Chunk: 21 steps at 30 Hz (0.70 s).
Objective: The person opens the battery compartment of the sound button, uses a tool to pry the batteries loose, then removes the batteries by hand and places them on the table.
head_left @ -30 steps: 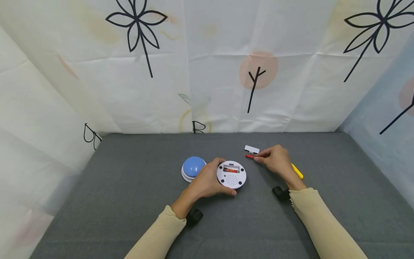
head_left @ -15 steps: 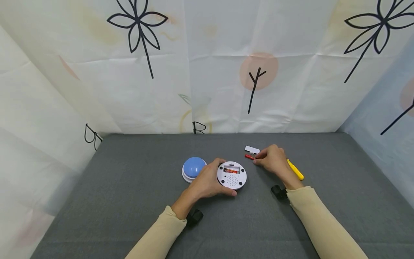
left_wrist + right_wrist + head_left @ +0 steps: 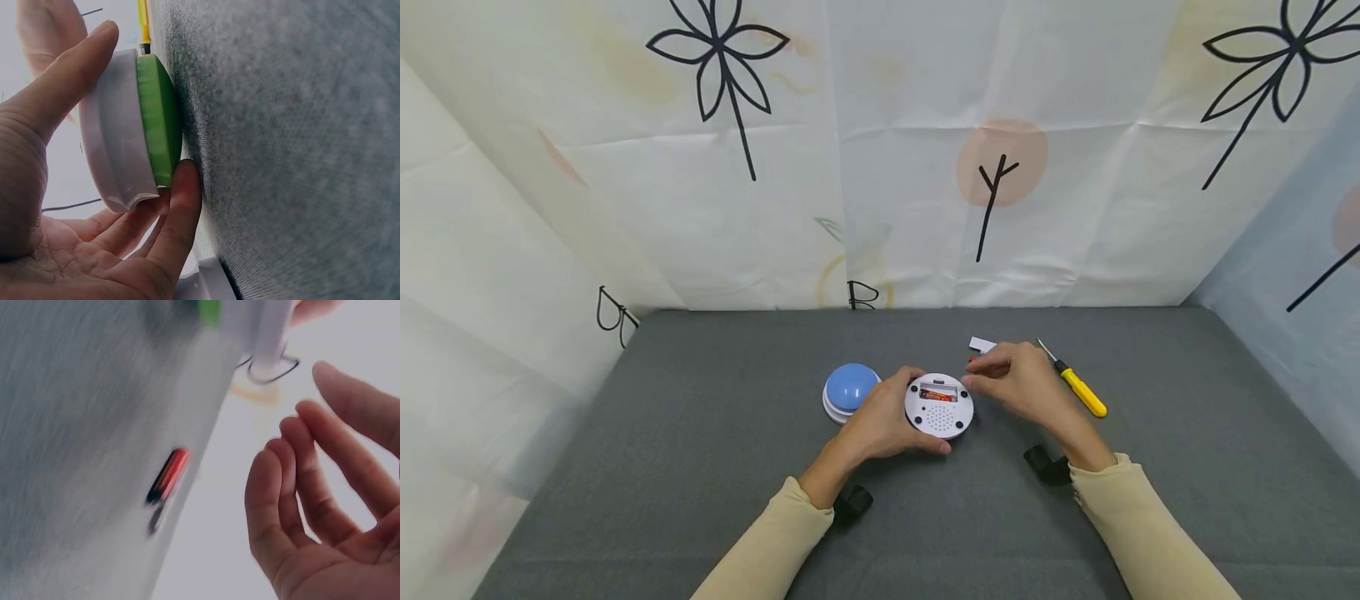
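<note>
White round device (image 3: 938, 423), just below centre of head view, underside up; green dome (image 3: 161, 122) faces grey desk (image 3: 737, 475). Left hand (image 3: 880, 418) grips device by its edge. Right hand (image 3: 1026, 379) just beside it, fingers loosely bent, holding nothing. Compartment open, red battery (image 3: 936, 396) inside; loose battery (image 3: 167, 476) left of centre in right wrist view. Step looks like emptying compartment; next move likely calls for steady left grip, right fingertips prying out remaining cell.

Left hand (image 3: 880, 421) gripping; right hand (image 3: 1026, 385) raised, fingers (image 3: 262, 481) loosely bent
</note>
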Motion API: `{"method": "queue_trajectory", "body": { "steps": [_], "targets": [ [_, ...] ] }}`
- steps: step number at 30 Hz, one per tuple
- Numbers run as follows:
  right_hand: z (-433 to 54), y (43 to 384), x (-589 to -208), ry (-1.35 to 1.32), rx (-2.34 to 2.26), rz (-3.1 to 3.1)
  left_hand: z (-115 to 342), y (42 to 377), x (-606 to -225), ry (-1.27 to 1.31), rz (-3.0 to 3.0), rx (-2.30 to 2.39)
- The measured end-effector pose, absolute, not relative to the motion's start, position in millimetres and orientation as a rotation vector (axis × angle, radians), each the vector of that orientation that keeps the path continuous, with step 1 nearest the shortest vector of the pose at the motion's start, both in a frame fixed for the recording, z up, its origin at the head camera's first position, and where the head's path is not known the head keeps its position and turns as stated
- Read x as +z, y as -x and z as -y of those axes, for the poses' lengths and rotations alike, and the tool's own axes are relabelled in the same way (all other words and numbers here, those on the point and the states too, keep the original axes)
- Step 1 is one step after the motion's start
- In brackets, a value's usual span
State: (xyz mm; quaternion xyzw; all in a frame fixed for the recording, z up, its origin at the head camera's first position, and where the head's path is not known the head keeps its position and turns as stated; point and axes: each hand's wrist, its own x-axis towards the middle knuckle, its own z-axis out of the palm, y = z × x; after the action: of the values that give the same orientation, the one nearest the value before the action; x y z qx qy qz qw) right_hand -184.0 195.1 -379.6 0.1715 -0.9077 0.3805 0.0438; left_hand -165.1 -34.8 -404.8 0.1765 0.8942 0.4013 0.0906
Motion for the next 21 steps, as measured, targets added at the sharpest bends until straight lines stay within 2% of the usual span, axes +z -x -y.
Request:
{"method": "queue_trajectory", "body": {
  "steps": [6, 21],
  "targets": [
    [-174, 175, -382, -0.730, 1.128, 2.722, 36, 166, -406, -0.562, -2.663, 1.184],
    [-156, 180, -383, -0.916, 0.965, 2.745, 37, 166, -405, -0.588, -2.660, 1.177]
  ]
}}
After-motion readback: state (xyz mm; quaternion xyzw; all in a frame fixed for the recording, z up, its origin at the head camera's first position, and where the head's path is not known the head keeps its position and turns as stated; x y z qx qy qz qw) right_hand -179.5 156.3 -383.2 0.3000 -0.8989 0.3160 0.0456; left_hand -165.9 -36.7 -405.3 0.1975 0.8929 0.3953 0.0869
